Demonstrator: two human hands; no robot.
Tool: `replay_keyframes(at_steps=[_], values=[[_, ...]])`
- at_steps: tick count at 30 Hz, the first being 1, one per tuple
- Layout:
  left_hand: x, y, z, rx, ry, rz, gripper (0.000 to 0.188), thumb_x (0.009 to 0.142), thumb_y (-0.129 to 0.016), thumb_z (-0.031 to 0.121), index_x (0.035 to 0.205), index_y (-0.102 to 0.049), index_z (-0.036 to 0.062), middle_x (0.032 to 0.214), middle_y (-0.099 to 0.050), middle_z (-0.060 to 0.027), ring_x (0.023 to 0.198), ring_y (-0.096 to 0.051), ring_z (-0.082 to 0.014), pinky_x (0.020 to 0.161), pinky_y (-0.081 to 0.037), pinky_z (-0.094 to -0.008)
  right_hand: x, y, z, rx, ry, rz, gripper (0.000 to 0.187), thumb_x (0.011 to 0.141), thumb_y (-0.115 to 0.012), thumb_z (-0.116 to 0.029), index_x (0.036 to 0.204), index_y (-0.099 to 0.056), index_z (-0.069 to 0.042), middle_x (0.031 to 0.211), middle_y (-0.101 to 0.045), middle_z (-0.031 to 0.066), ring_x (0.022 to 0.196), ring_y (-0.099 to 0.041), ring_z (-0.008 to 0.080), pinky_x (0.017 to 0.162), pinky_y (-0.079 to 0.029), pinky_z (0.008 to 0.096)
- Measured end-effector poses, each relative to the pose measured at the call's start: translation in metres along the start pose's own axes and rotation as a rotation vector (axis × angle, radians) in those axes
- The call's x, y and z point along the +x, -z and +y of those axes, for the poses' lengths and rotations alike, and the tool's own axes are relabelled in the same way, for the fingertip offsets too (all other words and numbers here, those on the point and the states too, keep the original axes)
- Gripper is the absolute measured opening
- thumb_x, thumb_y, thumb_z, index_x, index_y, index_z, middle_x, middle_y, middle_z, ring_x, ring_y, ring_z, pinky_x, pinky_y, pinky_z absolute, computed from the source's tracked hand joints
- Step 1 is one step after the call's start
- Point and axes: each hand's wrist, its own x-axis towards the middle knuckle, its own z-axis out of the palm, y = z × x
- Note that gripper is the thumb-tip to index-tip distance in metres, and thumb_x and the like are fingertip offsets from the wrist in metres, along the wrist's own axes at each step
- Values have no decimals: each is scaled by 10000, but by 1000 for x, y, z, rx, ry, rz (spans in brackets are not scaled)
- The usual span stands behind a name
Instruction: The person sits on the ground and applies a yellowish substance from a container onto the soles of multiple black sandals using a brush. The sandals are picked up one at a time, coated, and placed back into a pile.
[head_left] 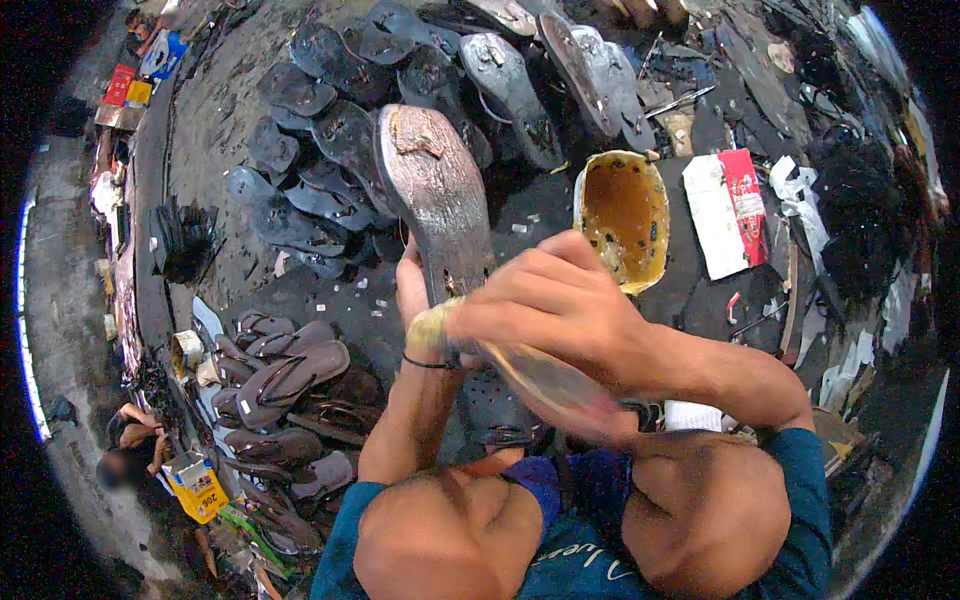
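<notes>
My left hand [412,288] is closed around a dark shoe sole [440,200] from beneath, with its wide end pointing away from me. The sole's upper face looks wet and shiny, and a brownish wrinkled patch lies near its far end. In my right hand [545,300] is a brush [433,322], gripped above the near end of the sole. Its pale yellowish bristles are by the sole's narrow end; the handle is blurred and slants toward my knees. Most of my left fingers are hidden behind the sole. Right of the hands sits a yellow-crusted tub [624,158] of amber glue-like stuff.
Many dark soles [345,145] lie in rows beyond my hands. Finished-looking flip-flops [290,385] are piled at the left. A red and white carton piece [725,215] lies right of the tub, near scraps. Another person's hands [148,432] show at the lower left.
</notes>
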Motion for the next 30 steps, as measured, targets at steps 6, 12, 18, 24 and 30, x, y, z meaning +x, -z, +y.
replay_keyframes(at_steps=[6, 12, 18, 24, 30], values=[[85, -11, 34, 78, -70, -25, 428, 1019, -347, 259, 1186, -634, -11, 1056, -720, -162, 873, -718, -296, 795, -606, -437, -59, -9, -2, -4, -308, -178, 317, 791, -781, -184, 1105, -734, -184, 996, -710, 16, 965, -637, 184, 845, -380, 359], [244, -74, 66, 238, -211, 58, 371, 1028, -410, 288, 1171, -656, 49, 1083, -725, -107, 938, -704, -253, 841, -576, -410, -74, 47, 8, -191, -704, 265, 170, 893, -724, -149, 1036, -736, -58, 948, -716, 93, 926, -630, 261, 899, -452, 378], [247, -6, 32, 346, -513, 137, 161, 988, -550, 195, 879, -541, 77, 808, -579, -18, 735, -549, -125, 655, -452, -297, -122, 44, 49, -505, -762, 171, 226, 935, -708, -157, 1111, -698, -15, 993, -696, 112, 983, -638, 220, 899, -485, 362], [-15, 75, -7, 1674, -388, 246, 409, 908, -702, 215, 1267, -614, 40, 1280, -658, -130, 1167, -624, -259, 992, -494, -383, -142, 35, 108, -597, -851, 358, 227, 911, -739, -147, 1092, -716, -12, 1028, -714, 124, 934, -670, 255, 881, -501, 368], [-157, 133, 113, 2874, -177, 797, 440, 824, -624, 100, 1259, -591, 40, 1343, -579, -156, 1340, -480, -316, 1121, -347, -490, -111, 46, 81, -532, -773, 364, 213, 916, -714, -162, 1048, -695, 4, 886, -717, 118, 756, -647, 217, 711, -498, 362]])
